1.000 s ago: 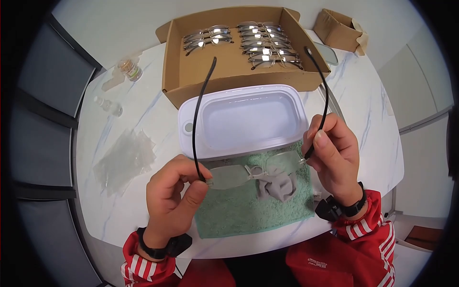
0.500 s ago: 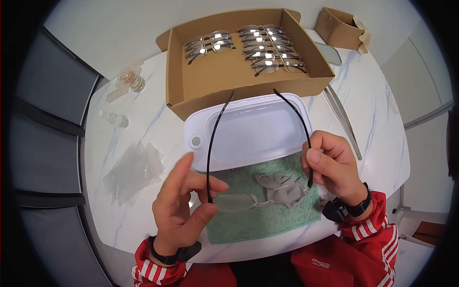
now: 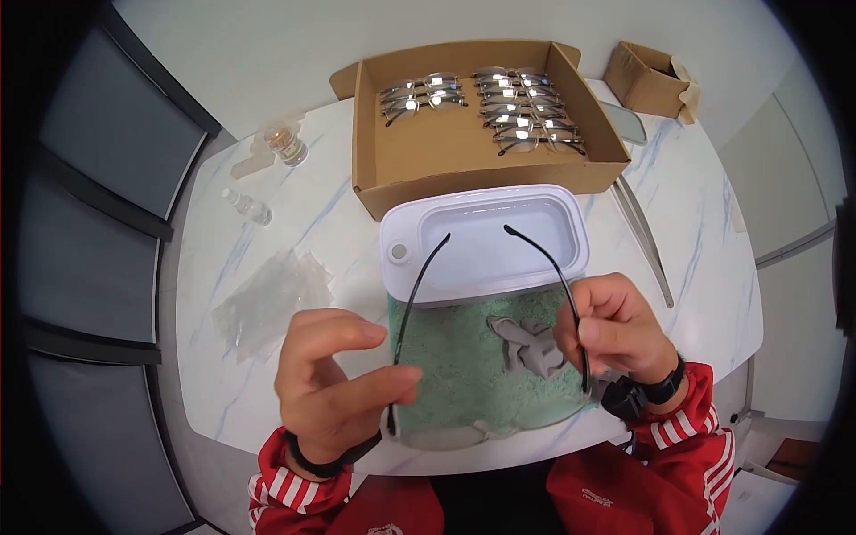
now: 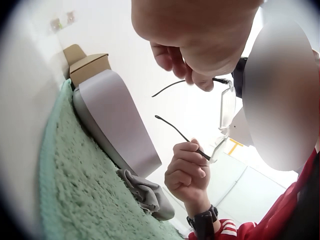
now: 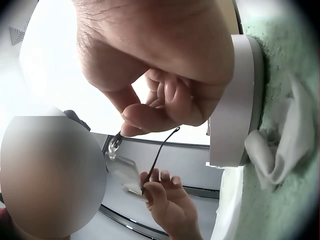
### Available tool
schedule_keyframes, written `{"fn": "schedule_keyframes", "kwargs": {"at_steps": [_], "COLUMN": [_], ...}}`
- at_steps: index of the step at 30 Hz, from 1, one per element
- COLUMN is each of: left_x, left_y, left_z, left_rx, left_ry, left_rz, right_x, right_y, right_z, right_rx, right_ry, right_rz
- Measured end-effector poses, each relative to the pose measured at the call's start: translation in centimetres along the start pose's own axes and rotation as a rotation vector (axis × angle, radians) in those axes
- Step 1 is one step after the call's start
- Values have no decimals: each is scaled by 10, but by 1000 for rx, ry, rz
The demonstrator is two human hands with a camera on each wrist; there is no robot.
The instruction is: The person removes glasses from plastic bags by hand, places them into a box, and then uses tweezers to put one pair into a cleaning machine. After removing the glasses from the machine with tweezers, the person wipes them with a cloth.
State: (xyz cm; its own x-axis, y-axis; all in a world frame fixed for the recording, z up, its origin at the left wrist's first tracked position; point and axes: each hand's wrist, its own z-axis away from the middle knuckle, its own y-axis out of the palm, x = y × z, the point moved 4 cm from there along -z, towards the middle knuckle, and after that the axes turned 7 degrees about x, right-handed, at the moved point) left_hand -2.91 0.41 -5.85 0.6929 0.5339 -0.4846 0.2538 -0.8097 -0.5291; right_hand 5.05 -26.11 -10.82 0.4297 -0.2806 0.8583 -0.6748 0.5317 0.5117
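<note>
A pair of eyeglasses (image 4: 227, 111) with clear lenses and slim dark temples is held up between both hands, temples pointing away from the person. My left hand (image 3: 334, 383) holds one temple near its hinge, thumb across it and index finger raised off it. My right hand (image 3: 615, 330) pinches the other temple, fingers curled in. In the head view the lenses are low, over the table's front edge. Below the glasses, a crumpled grey cloth (image 3: 526, 348) lies on a green towel (image 3: 455, 383). A white basin (image 3: 397, 281) stands just beyond.
Behind the basin, a cardboard box (image 3: 419, 165) holds several pairs of glasses in two columns. A smaller carton (image 3: 642, 80) stands at back right. Plastic bags (image 3: 272, 303), a spray bottle (image 3: 248, 207) and a jar (image 3: 287, 147) are on the left. A metal strip (image 3: 644, 245) lies at right.
The glasses have come closer to the person, temple tips moving from over the cardboard box to over the basin. The left index finger has lifted off the temple; the right hand keeps its pinch.
</note>
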Motion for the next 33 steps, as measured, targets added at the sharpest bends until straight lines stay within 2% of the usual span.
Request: {"fn": "schedule_keyframes", "kwargs": {"at_steps": [1,3,6,8,10,11,12,14,15,17,20,24,26,33], "left_x": [-6,-13,-18,-20,-4,6,13,32,37,48,60,62,58,47], "left_y": [-4,-11,-15,-18,-14,-7,-2,15,18,30,39,39,37,53], "left_z": [-4,-6,-11,-13,-9,-9,-8,-3,-2,4,12,17,15,18], "left_rx": [-75,-73,-93,-120,-49,-92,-115,-165,-174,-134,-159,-140,-179,-191], "left_ry": [39,53,21,-28,-432,-481,-478,-635,-632,-761,-796,-828,-762,-825], "left_rz": [-38,-51,-68,-79,140,339,328,686,680,762,866,868,943,1084], "right_x": [-1,-4,-4,-14,-19,-22,-25,-27,-27,-28,-29,-33,-34,-38], "right_y": [4,12,20,16,17,19,17,19,22,23,23,18,16,23], "right_z": [1,1,0,-2,-6,-7,-7,-8,-9,-10,-10,-13,-13,-11], "right_rx": [56,164,138,191,92,115,83,63,62,94,65,13,-43,-72], "right_ry": [-38,-94,-26,-46,-35,-27,-47,-65,-60,-43,-35,-47,0,132], "right_rz": [3,19,74,157,67,79,17,-41,-148,-311,-212,-101,-97,14]}}
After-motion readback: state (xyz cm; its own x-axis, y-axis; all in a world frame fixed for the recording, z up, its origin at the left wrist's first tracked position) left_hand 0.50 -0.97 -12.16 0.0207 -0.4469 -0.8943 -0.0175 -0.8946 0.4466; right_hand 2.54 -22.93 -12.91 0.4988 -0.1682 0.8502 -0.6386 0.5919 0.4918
